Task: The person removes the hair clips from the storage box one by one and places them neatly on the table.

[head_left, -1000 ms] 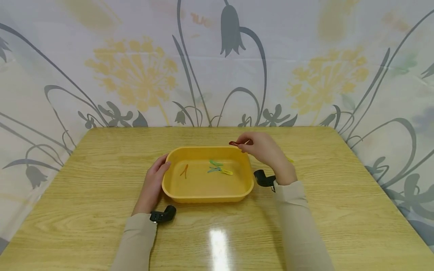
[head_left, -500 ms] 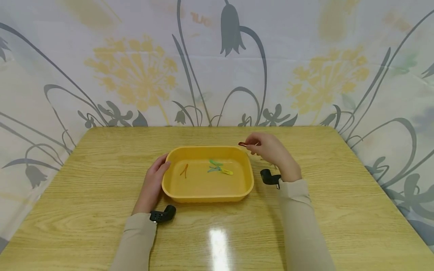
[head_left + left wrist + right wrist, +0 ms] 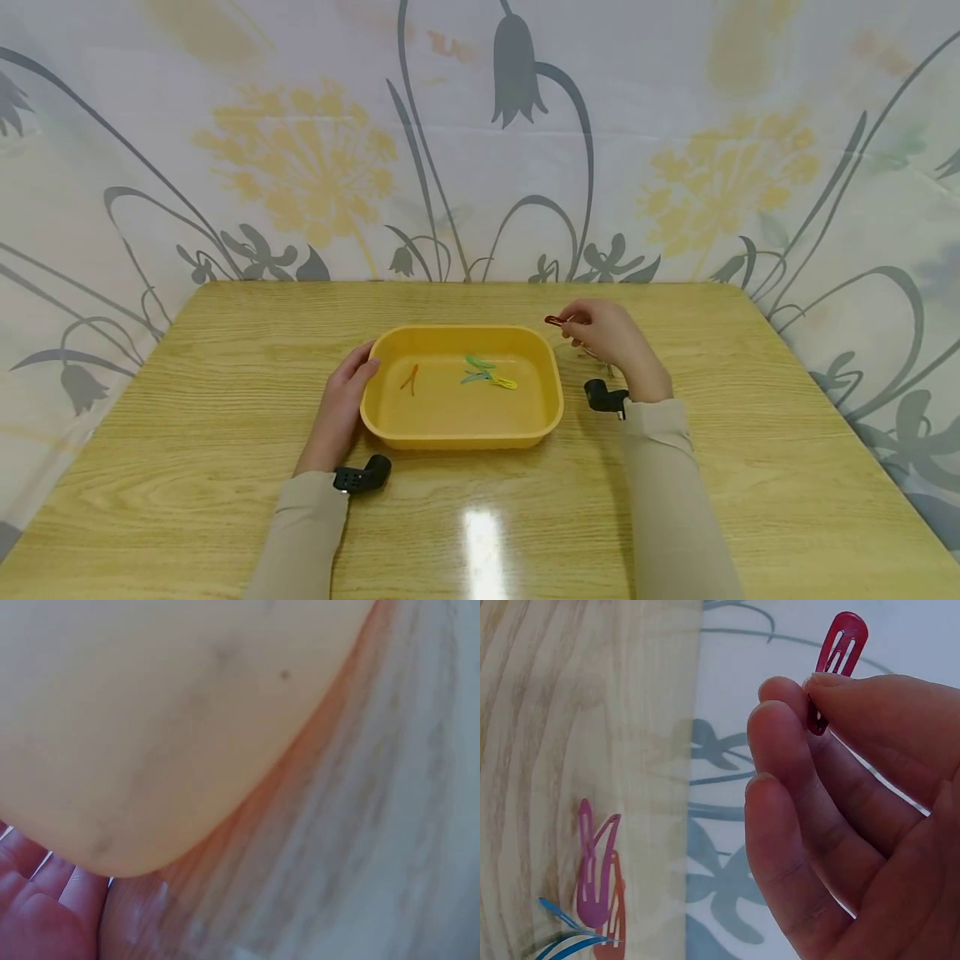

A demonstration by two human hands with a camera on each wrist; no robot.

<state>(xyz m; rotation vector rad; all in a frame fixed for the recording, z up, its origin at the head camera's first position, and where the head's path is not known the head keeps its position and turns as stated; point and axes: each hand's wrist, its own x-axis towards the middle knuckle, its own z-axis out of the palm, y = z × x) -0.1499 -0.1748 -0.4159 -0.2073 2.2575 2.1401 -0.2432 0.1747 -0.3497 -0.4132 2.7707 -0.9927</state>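
My right hand (image 3: 611,340) pinches a red snap hair clip (image 3: 553,321) between thumb and fingertips, just beyond the far right corner of a yellow plastic tub (image 3: 461,438). In the right wrist view the clip (image 3: 859,631) is closed and points upward, its lower end partly behind the thumb. The left hand (image 3: 341,404) grips the tub's left side, thumb at the rim and fingers along the outer wall. Inside the tub lie an orange clip (image 3: 409,379), a green clip (image 3: 480,362), a blue clip (image 3: 473,377) and a yellow clip (image 3: 504,382).
On the wooden table (image 3: 750,467), beneath the right hand, more hair clips lie close together: a pink one (image 3: 592,904), an orange one (image 3: 618,900) and blue ones (image 3: 568,949). A flower-printed curtain (image 3: 480,167) hangs behind the table.
My right hand has moved right with the red clip, from over the tub's far right corner to outside it. Clips on the table have come into view under the wrist. The left hand stays.
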